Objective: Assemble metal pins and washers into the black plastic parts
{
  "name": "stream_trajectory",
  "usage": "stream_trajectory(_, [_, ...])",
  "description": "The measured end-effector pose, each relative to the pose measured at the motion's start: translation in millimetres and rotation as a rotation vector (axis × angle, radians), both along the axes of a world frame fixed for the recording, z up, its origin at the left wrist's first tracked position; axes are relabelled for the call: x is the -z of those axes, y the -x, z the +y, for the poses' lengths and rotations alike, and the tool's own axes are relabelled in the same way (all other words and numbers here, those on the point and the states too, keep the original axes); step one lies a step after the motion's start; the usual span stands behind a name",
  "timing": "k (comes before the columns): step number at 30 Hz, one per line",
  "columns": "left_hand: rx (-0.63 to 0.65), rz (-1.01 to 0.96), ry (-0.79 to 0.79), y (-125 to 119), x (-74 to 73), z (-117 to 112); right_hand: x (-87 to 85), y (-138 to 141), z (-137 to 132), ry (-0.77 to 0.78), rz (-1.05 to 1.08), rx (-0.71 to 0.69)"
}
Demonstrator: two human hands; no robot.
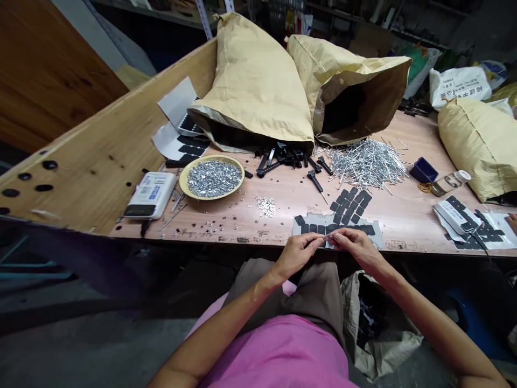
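My left hand (297,252) and my right hand (355,247) meet at the table's near edge, fingertips pinched together on a small part I cannot make out. Just beyond them lies a grey sheet (377,229) with black rubber pads (350,205) on and above it. Farther back are a pile of thin metal pins (365,161) and black plastic handles (283,157). A yellow dish of small silver washers (211,178) stands to the left, with loose washers (265,205) scattered near it.
Two open kraft paper sacks (258,86) (347,81) lie at the back, a third (480,140) at right. A white device (149,195) sits at left by the wooden side wall (92,156). A blue tray (423,170), a small bottle (450,183) and pad sheets (468,221) lie at right.
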State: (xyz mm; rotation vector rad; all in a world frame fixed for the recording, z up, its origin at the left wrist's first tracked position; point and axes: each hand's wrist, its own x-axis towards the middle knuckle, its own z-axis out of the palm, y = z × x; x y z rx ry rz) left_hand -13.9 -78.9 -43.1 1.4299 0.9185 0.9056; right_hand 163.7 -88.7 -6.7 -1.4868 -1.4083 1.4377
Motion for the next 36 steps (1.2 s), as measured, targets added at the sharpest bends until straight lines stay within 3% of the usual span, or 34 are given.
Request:
stream_trajectory(4, [-0.022,-0.018,0.085,0.1,-1.7,-1.1,10.5,-2.7,2.0,-0.021,-0.04,0.048])
stream_trajectory(10, [-0.08,-0.086,0.235,-1.3,7.2,-4.9,42.4,-7.5,25.8,-0.264,-0.345,0.15])
stream_trajectory(17, [-0.231,-0.164,0.39,15.2,24.9,-13.1,70.4,32.8,69.9,-0.518,-0.603,0.067])
stream_trajectory(22, [-0.336,-0.225,0.511,40.9,30.3,-17.7,73.4,76.0,86.0,-0.555,-0.8,-0.137])
stream_trajectory(28, [-0.434,-0.294,0.551,63.4,30.1,-13.1,74.1,105.1,76.1,-0.533,-1.112,-0.432])
stream_trajectory(31, [-0.457,-0.319,0.546,70.2,30.7,-8.3,72.0,108.6,78.0,-0.565,-1.065,-0.391])
stream_trajectory(36, [-0.464,-0.379,0.527,76.2,31.5,-3.2,70.4,120.3,94.2,-0.463,-1.023,-0.259])
